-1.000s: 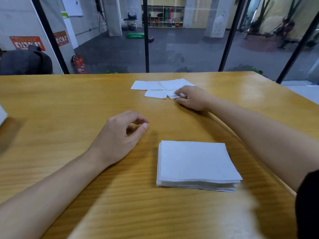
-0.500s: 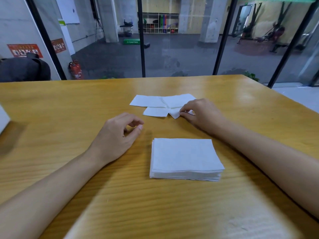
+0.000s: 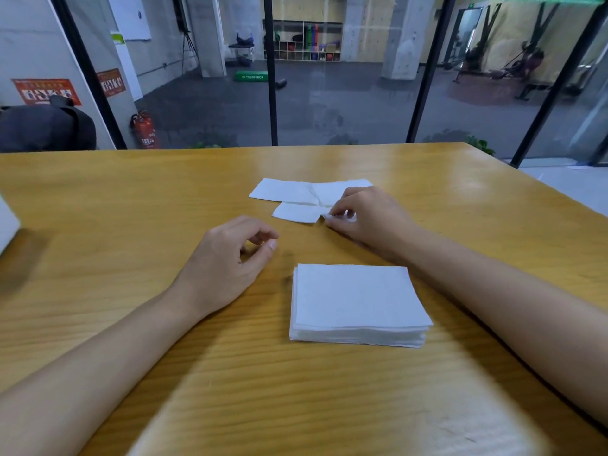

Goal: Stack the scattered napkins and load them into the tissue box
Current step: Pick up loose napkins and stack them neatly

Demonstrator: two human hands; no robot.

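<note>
Collecting step: a far napkin [image 3: 327, 219] is pinched by the right hand [image 3: 365, 222]; the left hand [image 3: 227, 261] is loosely curled, empty. Next, it should be laid squarely on the near stack [image 3: 355, 301].

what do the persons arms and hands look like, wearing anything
Both forearms are bare to the frame edge, with no sleeves in view. The left hand and right hand wear no gloves, and no rings, watch or bracelet show on the fingers or wrists.

napkin stack [image 3: 357, 301] on table [image 3: 98, 205], loose napkins [image 3: 296, 195] behind
</note>
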